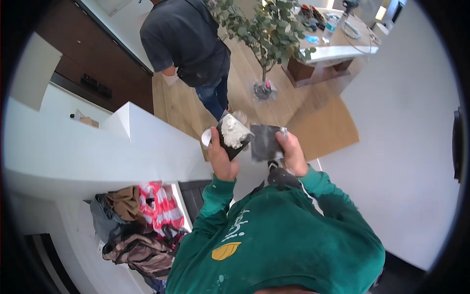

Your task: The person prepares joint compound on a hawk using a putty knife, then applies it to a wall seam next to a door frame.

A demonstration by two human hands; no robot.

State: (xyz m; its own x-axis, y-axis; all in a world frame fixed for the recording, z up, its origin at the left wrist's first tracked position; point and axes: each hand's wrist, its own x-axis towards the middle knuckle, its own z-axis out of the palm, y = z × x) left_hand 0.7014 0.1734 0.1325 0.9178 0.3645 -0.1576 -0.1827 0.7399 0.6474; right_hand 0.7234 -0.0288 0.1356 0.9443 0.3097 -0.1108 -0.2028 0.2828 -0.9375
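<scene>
My left hand point(223, 160) is closed around a dark flat spreader blade point(234, 152) in front of my chest. A lump of white putty point(234, 132) lies on that blade. In my right hand point(294, 155) is a wide grey putty knife blade point(266, 143), smeared with white, its left edge close beside the loaded one. I cannot tell whether the two blades touch. My right thumb presses on the knife's upper right corner. A round white object point(206, 137) shows just behind my left fingers; its kind is unclear.
A person point(188, 44) stands ahead, facing away. Beyond are a potted tree point(264, 54) and a cluttered table point(342, 49). Cardboard point(325, 130) lies on the wooden floor. A white half wall point(161, 142) runs left, above piled clothes and bags point(139, 220). At right rises a white wall point(401, 147).
</scene>
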